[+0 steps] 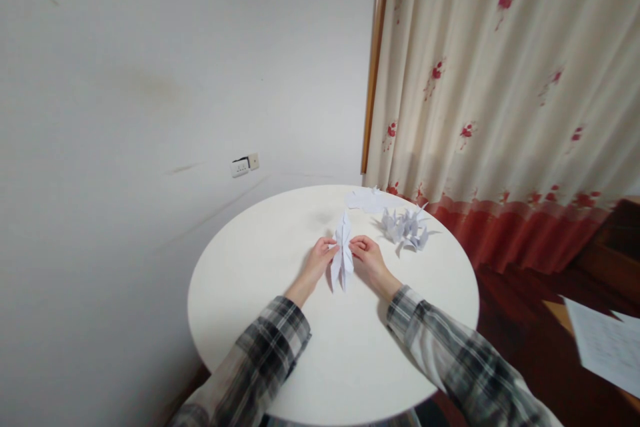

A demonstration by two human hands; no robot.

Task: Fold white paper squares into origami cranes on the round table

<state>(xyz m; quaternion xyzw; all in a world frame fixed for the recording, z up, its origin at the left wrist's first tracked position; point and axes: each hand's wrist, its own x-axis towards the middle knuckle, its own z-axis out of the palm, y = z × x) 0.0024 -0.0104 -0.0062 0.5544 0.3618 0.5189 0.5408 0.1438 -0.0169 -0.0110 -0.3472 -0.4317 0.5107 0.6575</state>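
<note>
Between my two hands is a folded white paper [343, 247], long and pointed at the top, with two narrow points at the bottom. My left hand [320, 259] pinches its left side between thumb and fingers. At its right side, my right hand [369, 257] closes thumb and fingers on the paper's edge. The paper is held over the middle of the round white table [240, 293]. Beyond my right hand lies a cluster of folded white paper cranes [404, 227].
Flat white paper [373, 199] lies at the table's far edge. A patterned curtain [500, 113] hangs behind, on the right. On the left is a wall with a socket [240, 167]. Written sheets [605, 343] rest on a surface at the lower right.
</note>
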